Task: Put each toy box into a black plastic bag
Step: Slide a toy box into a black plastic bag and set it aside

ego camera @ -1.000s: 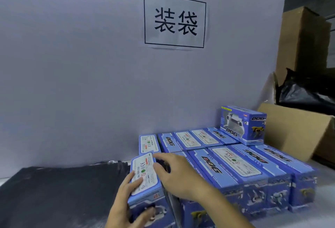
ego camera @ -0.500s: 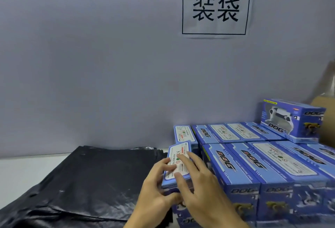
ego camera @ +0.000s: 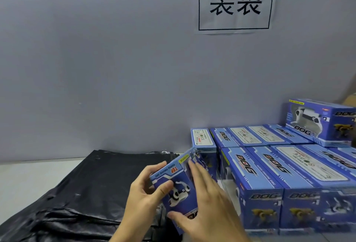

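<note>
I hold one blue toy box tilted above the near edge of the bags, its picture face toward me. My left hand grips its left side, thumb on the front. My right hand holds its right side, fingers stretched along the edge and thumb under the lower corner. A flat pile of black plastic bags lies on the table to the left. Several more blue toy boxes stand packed in rows on the right, with one extra box on top at the back.
A grey board stands right behind the table and carries a white paper sign. A strip of pale table shows at the left of the bags. A brown cardboard edge peeks in at the far right.
The held box has been lifted out of the row and turned, so its picture face shows instead of its label side. It moved left toward the bags. The view shifted left.
</note>
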Motion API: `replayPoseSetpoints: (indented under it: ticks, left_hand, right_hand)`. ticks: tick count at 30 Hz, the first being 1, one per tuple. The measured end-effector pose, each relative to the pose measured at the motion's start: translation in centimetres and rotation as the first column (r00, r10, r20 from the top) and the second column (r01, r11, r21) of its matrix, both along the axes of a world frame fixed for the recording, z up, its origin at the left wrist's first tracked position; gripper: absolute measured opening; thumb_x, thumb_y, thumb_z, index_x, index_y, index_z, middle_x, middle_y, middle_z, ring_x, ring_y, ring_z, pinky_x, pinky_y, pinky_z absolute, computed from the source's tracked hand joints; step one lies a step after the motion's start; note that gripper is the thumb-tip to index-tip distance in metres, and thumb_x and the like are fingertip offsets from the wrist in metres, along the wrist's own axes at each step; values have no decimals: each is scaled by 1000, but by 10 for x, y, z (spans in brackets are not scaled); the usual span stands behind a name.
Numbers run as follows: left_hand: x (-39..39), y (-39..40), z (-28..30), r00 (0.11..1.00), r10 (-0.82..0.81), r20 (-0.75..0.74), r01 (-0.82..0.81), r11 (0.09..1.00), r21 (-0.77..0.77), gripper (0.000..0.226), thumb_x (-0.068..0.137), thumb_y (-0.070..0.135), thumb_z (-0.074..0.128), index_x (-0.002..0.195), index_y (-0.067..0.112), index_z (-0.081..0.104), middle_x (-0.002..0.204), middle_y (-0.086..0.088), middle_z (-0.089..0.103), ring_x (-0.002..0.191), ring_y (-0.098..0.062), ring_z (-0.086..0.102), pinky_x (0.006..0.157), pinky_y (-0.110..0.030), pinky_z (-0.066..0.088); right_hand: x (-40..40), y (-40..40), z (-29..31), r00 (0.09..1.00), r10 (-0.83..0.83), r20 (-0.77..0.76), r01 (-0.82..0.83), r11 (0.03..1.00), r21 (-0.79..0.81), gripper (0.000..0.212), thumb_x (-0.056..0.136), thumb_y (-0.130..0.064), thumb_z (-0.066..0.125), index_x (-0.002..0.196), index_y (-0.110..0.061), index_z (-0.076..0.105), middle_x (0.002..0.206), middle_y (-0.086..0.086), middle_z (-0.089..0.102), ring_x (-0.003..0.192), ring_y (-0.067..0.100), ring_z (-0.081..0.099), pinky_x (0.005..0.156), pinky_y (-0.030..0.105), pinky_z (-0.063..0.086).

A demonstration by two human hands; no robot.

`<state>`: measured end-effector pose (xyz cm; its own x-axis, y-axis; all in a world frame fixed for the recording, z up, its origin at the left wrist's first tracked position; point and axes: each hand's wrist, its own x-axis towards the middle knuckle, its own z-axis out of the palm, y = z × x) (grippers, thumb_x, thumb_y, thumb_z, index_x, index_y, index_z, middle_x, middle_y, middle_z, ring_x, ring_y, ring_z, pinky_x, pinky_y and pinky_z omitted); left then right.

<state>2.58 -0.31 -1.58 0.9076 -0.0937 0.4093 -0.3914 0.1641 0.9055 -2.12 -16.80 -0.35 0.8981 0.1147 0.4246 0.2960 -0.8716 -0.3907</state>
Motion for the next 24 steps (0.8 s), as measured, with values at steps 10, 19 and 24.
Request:
replayPoseSetpoints:
  ticks: [10, 19, 24]
  left_hand:
    - [-26, -16, 13, 989, -66, 130, 72, 997, -38, 46, 82, 18, 73, 127, 14, 62, 134, 8, 63, 117, -20, 66, 87, -32, 58]
    - [16, 18, -38, 919, 354, 173, -331, 456, 826, 52, 101, 41, 48, 150, 28, 36, 161, 2, 25, 151, -20, 18, 118, -30, 25]
    - [21, 25, -59, 933, 301, 200, -226, 56, 972, 70, 99, 64, 25, 158, 31, 9, 167, 0, 0, 153, -26, -5, 124, -38, 6]
  right_hand:
    - [-7, 14, -8, 969, -99, 227, 0, 917, 398, 120, 59, -52, 82, 147, -52, 2, 137, -22, 45, 113, -9, 54, 85, 6, 48]
    - [3, -16, 4, 928, -201, 314, -120, 637, 761, 77, 63, -31, 89, 125, -39, 45, 98, -26, 65, 88, -5, 65, 65, 7, 50]
    - [6, -20, 5, 934, -201, 294, -148, 532, 834, 65, 74, -21, 84, 124, -29, 44, 92, -34, 65, 86, -10, 64, 63, 4, 48]
